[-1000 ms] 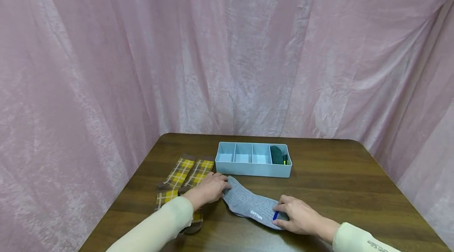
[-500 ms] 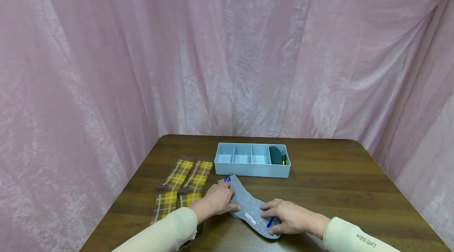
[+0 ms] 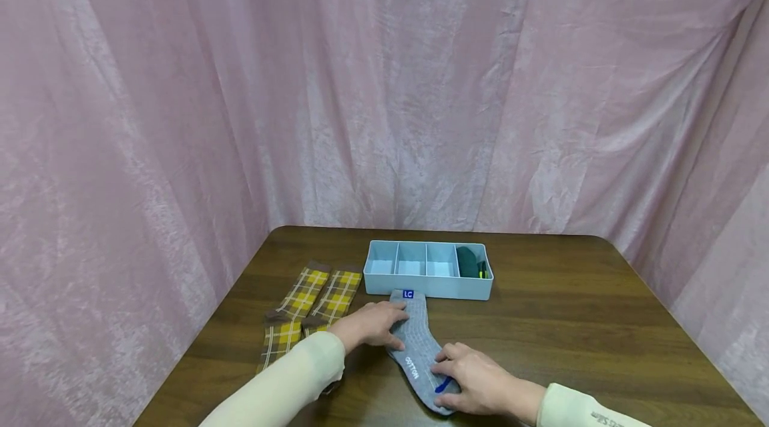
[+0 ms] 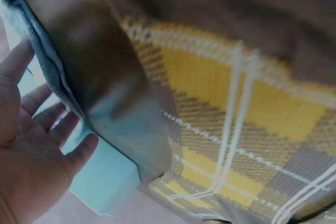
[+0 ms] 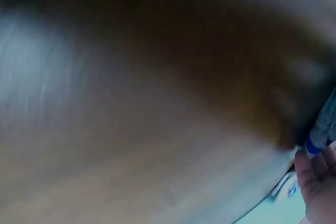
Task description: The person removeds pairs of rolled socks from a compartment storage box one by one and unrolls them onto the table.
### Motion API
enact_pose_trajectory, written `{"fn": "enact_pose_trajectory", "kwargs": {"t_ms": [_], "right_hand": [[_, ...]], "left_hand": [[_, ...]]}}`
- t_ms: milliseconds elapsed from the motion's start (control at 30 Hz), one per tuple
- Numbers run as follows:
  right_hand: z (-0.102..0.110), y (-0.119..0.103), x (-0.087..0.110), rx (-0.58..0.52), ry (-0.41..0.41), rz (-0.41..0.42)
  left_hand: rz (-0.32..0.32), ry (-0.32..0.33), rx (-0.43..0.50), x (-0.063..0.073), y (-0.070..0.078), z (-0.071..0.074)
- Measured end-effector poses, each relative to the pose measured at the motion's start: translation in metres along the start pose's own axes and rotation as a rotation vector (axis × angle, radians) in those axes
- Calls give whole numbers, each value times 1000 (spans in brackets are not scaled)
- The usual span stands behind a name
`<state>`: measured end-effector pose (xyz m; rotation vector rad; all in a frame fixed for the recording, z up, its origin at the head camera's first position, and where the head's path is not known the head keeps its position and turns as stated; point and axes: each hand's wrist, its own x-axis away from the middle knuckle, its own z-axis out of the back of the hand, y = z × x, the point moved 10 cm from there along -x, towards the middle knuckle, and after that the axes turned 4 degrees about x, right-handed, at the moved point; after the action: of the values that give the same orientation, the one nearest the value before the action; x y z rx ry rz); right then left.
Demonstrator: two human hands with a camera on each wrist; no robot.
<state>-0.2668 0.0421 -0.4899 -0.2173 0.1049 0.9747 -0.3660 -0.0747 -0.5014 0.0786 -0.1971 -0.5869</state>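
Observation:
A pair of grey ribbed socks (image 3: 418, 333), stacked with "COTTON" on the side and a blue "LC" label at the cuff, lies on the wooden table with its cuff up against the light blue box. My left hand (image 3: 374, 323) rests its spread fingertips on the left edge of the leg. On the toe end, around a blue stripe, lie the fingers and thumb of my right hand (image 3: 477, 379), spread apart. In the left wrist view the left fingers (image 4: 32, 98) are loosely extended against the layered sock edge. The right wrist view is mostly blurred table.
The divided box (image 3: 428, 286) has a dark green folded item (image 3: 466, 263) in its rightmost compartment. Yellow and brown plaid socks (image 3: 300, 293) lie flat at the left, partly under my left forearm. A pink curtain (image 3: 384, 93) hangs behind the table (image 3: 571, 293).
The grey socks have turned from slanting to nearly upright in the view, cuff swinging right toward the box. Both hands moved with them, the right one shifting left and nearer me.

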Motion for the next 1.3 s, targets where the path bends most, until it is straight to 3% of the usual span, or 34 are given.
{"fn": "enact_pose_trajectory", "kwargs": {"t_ms": [233,400,567,800,900,1067,1300], "right_hand": [[-3,-11,-3,50,50,-88],[-5,-21,-9,63,34,-132],[-9,-22,-14,8,-36,-171],[-8,-22,-13,2,-18,-146],[-8,-21,-12,7,-17,-148],[-9,-18,-12,12,-26,-157],[-10,-17,-12,19,-8,-159]], "left_hand": [[-13,-61,46,-14,3,-2],[-37,-79,31,-22,12,-2],[-32,-95,23,-23,15,-4],[-37,-51,-50,-18,15,1],[-19,-35,-67,-19,13,2],[24,-70,-70,-25,8,1],[70,-80,-26,-34,1,0]]}}
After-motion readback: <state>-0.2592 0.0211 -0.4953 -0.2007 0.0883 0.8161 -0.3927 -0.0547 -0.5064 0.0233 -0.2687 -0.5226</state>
